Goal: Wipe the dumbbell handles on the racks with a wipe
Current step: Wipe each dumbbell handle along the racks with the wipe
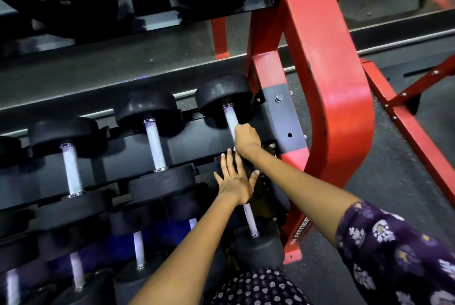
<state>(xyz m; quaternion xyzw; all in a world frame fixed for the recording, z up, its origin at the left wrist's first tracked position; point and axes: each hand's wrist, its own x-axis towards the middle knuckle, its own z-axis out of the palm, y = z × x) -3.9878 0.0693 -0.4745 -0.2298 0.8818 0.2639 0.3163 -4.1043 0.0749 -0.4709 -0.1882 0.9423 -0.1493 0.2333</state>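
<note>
A: Target handle (230,117): rightmost dumbbell on the middle tier, hard against the red rack upright (327,87). Knurled steel, running near-to-far between two black heads.

B: Right hand (246,140)?

A: Fist curled round the near part of that handle, knuckles up, forearm reaching in from the near right. A sliver of white shows under the fist, likely the wipe (235,149), though too small to be sure.

B: Why grip like that?

A: My guess: wrapping the bar lets the wipe cover its whole round in one slide.

B: Left hand (236,181)?

A: Flat, fingers straight and spread, pressed on the dumbbell's near head (248,164), just near of the fist. Probably bracing so it won't roll in its cradle.

B: Hands touching?

A: Very close; fingertips reach the right wrist. Contact unclear.

B: Other handles?

A: Neighbouring handle (155,144) to the left, untouched now.
</note>
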